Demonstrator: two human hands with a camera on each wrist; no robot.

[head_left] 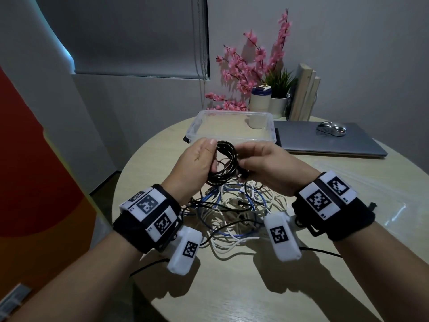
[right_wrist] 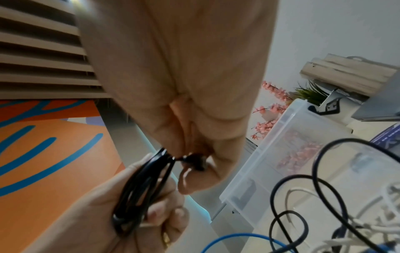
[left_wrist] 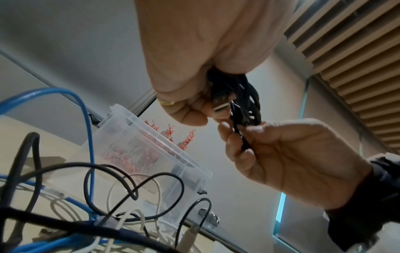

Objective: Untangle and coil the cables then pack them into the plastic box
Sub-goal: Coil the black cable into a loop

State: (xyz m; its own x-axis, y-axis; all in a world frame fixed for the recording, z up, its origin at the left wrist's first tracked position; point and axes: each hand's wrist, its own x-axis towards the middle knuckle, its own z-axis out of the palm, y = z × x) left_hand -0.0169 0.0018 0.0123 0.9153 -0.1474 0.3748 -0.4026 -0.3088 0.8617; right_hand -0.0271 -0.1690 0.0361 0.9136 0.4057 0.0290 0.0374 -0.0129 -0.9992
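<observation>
While the left hand (head_left: 197, 163) curls its fingers round a black coil (head_left: 224, 162), the right hand (head_left: 264, 166) pinches the loose end of that same cable right beside it. Both hands are up off the table (head_left: 232, 293), close together, with the coil between them. In the left wrist view a silver plug (left_wrist: 220, 104) sticks out by the left fingers. Under the hands, on the table, lies a messy pile (head_left: 232, 217) of black, white and blue cables. Just past the hands sits the clear box (head_left: 232, 126), with no lid on. Off past the right hand lies a grey laptop (head_left: 329, 142) with a mouse (head_left: 330, 129) on top.
</observation>
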